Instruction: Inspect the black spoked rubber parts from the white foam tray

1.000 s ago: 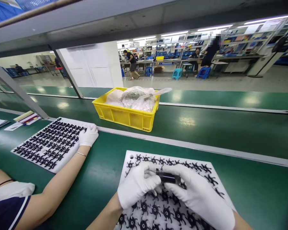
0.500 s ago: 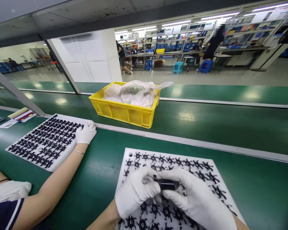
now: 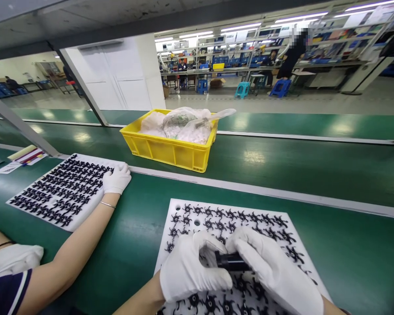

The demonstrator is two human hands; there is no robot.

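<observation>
Holds a smooth, glossy black cylinder [image 3: 234, 262] over the flat white tray [image 3: 173, 204] in the right hand [image 3: 272, 262], cloth-gloved, with fingers closed round one end, and curves the like-gloved left hand [image 3: 192, 269] into a loose C about the other end, cannot tell whether touching it. Covers the tray's middle, blocking sight of some of the hooked, star-shaped black parts [image 3: 230, 213]. Has, beyond the tray, a ribbed yellow plastic box [image 3: 169, 153] of crinkled translucent bags [image 3: 190, 127] and, left of the tray, a co-worker's gloved hand [image 3: 117, 178] at a second white board [image 3: 82, 219] full of similar black parts [image 3: 65, 186].
</observation>
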